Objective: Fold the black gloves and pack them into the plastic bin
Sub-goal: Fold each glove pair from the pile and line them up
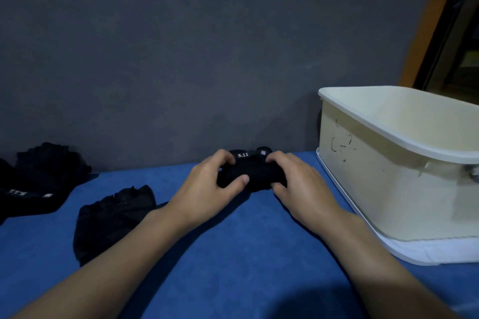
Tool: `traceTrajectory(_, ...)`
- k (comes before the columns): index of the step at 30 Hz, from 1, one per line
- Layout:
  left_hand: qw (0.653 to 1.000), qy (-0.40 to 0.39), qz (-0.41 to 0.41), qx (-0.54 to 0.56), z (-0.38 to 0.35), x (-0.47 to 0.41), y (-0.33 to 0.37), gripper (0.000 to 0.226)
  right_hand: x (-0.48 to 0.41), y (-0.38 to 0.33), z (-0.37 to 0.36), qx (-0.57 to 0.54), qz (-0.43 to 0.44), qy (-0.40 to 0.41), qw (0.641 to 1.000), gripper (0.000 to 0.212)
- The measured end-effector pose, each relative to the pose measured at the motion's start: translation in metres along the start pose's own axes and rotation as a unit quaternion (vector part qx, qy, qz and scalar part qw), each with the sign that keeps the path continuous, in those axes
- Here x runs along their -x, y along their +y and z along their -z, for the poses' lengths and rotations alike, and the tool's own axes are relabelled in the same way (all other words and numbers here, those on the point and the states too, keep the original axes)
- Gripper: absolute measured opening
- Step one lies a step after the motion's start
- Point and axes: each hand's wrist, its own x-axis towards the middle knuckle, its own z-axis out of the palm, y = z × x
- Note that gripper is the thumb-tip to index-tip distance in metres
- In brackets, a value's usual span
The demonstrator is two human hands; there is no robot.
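Observation:
A folded black glove (255, 171) with white "5.11" lettering lies on the blue surface near the back wall. My left hand (207, 186) grips its left end, thumb on the front and fingers curled over the top. My right hand (298, 184) grips its right end the same way. A second black glove (111, 217) lies flat to the left of my left forearm. More black gloves (39, 179) sit in a pile at the far left. The cream plastic bin (388, 189) stands open at the right, close to my right hand.
The bin rests on a white lid or tray (425, 251) that juts out at its base. A dark grey wall (181, 59) rises right behind the blue surface (233, 267). An orange-framed opening (440, 33) shows at the upper right.

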Motion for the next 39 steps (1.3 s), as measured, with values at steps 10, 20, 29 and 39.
traceTrajectory(10,1.000,0.008,0.012,0.004,-0.006,-0.004,-0.004,0.029,-0.001,0.007,0.004,-0.143,-0.050,-0.051,0.987,0.025)
traceTrajectory(20,0.999,0.036,0.022,-0.016,-0.026,-0.032,-0.001,0.025,-0.027,0.012,0.000,-0.034,-0.074,-0.027,0.996,0.034)
traceTrajectory(29,0.998,0.052,0.013,-0.025,-0.027,-0.033,-0.006,0.024,-0.038,0.017,-0.007,-0.079,-0.028,0.012,0.996,0.030)
traceTrajectory(39,0.999,0.043,0.005,-0.032,-0.030,-0.029,-0.009,0.026,-0.031,0.023,-0.009,-0.103,-0.021,-0.014,0.994,0.055)
